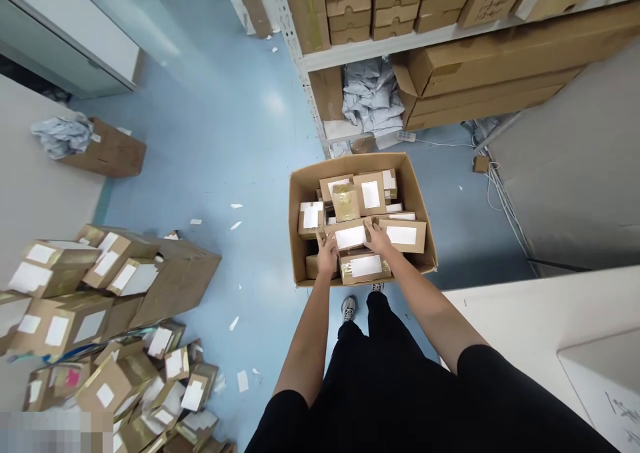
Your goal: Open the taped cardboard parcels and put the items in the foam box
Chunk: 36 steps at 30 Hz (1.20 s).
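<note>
A large open cardboard carton [300,186] stands on the blue floor in front of my feet, filled with several small brown parcels bearing white labels. My left hand [327,252] grips the left end of one small labelled parcel [350,236] lying on top of the others. My right hand [379,238] holds the right end of the same parcel, fingers curled over its edge. Another labelled parcel [364,266] lies just below it, nearer to me.
A heap of similar labelled parcels [100,320] covers the floor at left. A metal shelf [360,46] with stacked brown boxes and grey mailer bags stands behind the carton. A white table [540,320] is at right, a cardboard box [110,150] at left rear.
</note>
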{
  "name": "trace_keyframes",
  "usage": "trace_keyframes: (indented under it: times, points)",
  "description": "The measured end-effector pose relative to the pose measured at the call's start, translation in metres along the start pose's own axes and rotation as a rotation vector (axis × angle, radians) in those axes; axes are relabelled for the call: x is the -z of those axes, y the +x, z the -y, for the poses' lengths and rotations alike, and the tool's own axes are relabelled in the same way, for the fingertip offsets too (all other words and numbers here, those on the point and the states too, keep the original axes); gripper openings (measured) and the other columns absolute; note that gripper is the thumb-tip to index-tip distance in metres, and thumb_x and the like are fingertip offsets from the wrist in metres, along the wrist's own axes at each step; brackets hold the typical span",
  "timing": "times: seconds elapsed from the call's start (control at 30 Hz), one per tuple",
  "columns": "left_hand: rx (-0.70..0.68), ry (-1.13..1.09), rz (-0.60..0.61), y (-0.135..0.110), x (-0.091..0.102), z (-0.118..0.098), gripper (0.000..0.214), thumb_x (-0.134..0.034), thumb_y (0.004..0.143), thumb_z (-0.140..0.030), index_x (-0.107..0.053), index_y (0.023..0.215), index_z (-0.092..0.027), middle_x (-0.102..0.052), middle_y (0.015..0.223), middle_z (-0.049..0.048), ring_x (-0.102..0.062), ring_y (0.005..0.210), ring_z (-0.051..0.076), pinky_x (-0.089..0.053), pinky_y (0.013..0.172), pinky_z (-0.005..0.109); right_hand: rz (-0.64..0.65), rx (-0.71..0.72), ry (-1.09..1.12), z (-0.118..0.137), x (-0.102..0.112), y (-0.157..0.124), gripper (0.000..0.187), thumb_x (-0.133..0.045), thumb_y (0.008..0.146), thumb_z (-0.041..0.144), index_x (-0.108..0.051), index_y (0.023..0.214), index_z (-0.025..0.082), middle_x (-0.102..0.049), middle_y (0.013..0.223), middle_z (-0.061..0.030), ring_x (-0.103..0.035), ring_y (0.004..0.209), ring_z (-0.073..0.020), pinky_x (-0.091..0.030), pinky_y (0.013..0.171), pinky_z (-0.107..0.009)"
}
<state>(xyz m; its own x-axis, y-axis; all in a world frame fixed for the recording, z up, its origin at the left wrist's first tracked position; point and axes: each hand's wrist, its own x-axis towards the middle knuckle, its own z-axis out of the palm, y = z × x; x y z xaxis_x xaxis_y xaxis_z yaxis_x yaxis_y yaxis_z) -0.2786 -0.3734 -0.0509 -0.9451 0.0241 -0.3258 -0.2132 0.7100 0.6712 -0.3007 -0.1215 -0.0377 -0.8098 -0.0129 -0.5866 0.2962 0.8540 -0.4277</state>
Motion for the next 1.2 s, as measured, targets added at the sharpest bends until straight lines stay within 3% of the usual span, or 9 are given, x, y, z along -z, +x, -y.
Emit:
trace_keyframes:
  times: [0.1,0.2,0.4,0.57,0.77,0.9,1.0,1.1,1.2]
  points:
    - [0.046,-0.075,-0.111,0.006,0.018,0.007,0.068,-0.052,0.102,-0.014,-0.041,0.167,-0.028,-0.035,0.175,0.0070,-0.054,0.148,0.024,-0.051,0.118,0.038,0.001,0.119,-0.023,0.011,-0.009,0.000,0.109,-0.076,0.091,0.023,-0.006,0.176,0.025,-0.056,0.154,-0.0174,-0.048,0.147,-0.0324,-0.041,0.116,-0.039]
    - [0.066,-0.067,-0.067,0.018,0.039,0.010,0.070,-0.054,0.101,-0.014,-0.039,0.168,-0.027,-0.057,0.161,0.0065,-0.057,0.146,0.023,-0.048,0.121,0.039,-0.061,0.166,-0.035,0.022,-0.022,-0.003,0.108,-0.073,0.092,0.020,-0.004,0.176,0.023,-0.067,0.137,-0.0146,-0.056,0.138,-0.0294,-0.045,0.110,-0.036]
    - [-0.052,0.107,-0.002,0.014,0.062,-0.007,0.083,-0.077,0.090,-0.024,-0.044,0.165,-0.028,-0.052,0.165,0.0094,-0.046,0.155,0.029,-0.044,0.123,0.040,-0.107,0.142,-0.023,0.038,-0.027,-0.027,0.103,-0.069,0.095,0.023,-0.004,0.175,0.019,-0.070,0.133,-0.0160,-0.065,0.127,-0.0290,-0.047,0.105,-0.035]
    - [-0.131,0.168,-0.045,-0.018,0.076,-0.029,0.086,-0.079,0.089,-0.030,-0.042,0.166,-0.031,-0.046,0.167,0.0126,-0.060,0.141,0.033,-0.052,0.113,0.041,-0.256,0.177,-0.031,0.048,-0.004,-0.068,0.101,-0.068,0.092,0.018,-0.010,0.175,0.019,-0.070,0.133,-0.0150,-0.062,0.128,-0.0306,-0.047,0.106,-0.038]
    - [-0.388,0.177,-0.116,-0.038,0.083,-0.073,0.080,-0.078,0.091,-0.031,-0.044,0.165,-0.030,-0.044,0.166,0.0155,-0.050,0.150,0.036,-0.046,0.119,0.045,-0.499,0.081,-0.083,0.042,0.030,-0.143,0.096,-0.066,0.093,0.018,-0.017,0.175,0.027,-0.064,0.144,-0.0147,-0.064,0.126,-0.0314,-0.049,0.105,-0.040]
    - [-0.583,0.196,-0.033,-0.054,0.067,-0.120,0.079,-0.075,0.095,-0.037,-0.041,0.166,-0.033,-0.045,0.166,0.0148,-0.048,0.150,0.036,-0.045,0.121,0.047,-0.595,-0.089,-0.072,0.018,0.043,-0.212,0.092,-0.065,0.097,0.026,-0.015,0.174,0.032,-0.056,0.156,-0.0154,-0.070,0.118,-0.0328,-0.052,0.099,-0.038]
    - [-0.719,0.214,0.054,-0.077,0.042,-0.159,0.079,-0.075,0.094,-0.038,-0.043,0.166,-0.030,-0.046,0.164,0.0164,-0.050,0.149,0.037,-0.046,0.120,0.048,-0.666,-0.226,-0.025,-0.009,0.040,-0.268,0.090,-0.065,0.099,0.027,-0.016,0.174,0.031,-0.056,0.156,-0.0162,-0.072,0.116,-0.0329,-0.053,0.096,-0.037]
    - [-0.841,0.248,0.162,-0.110,0.002,-0.196,0.080,-0.077,0.093,-0.038,-0.044,0.165,-0.029,-0.047,0.163,0.0171,-0.051,0.148,0.038,-0.046,0.120,0.048,-0.743,-0.350,0.043,-0.043,0.024,-0.326,0.090,-0.062,0.101,0.026,-0.011,0.175,0.032,-0.057,0.154,-0.0167,-0.072,0.115,-0.0316,-0.052,0.096,-0.036]
    - [-0.964,0.294,0.274,-0.154,-0.051,-0.228,0.083,-0.079,0.091,-0.036,-0.043,0.166,-0.030,-0.046,0.164,0.0166,-0.049,0.149,0.037,-0.046,0.120,0.048,-0.791,-0.490,0.128,-0.085,-0.003,-0.388,0.090,-0.061,0.102,0.026,-0.008,0.175,0.031,-0.058,0.152,-0.0172,-0.072,0.114,-0.0316,-0.052,0.094,-0.036]
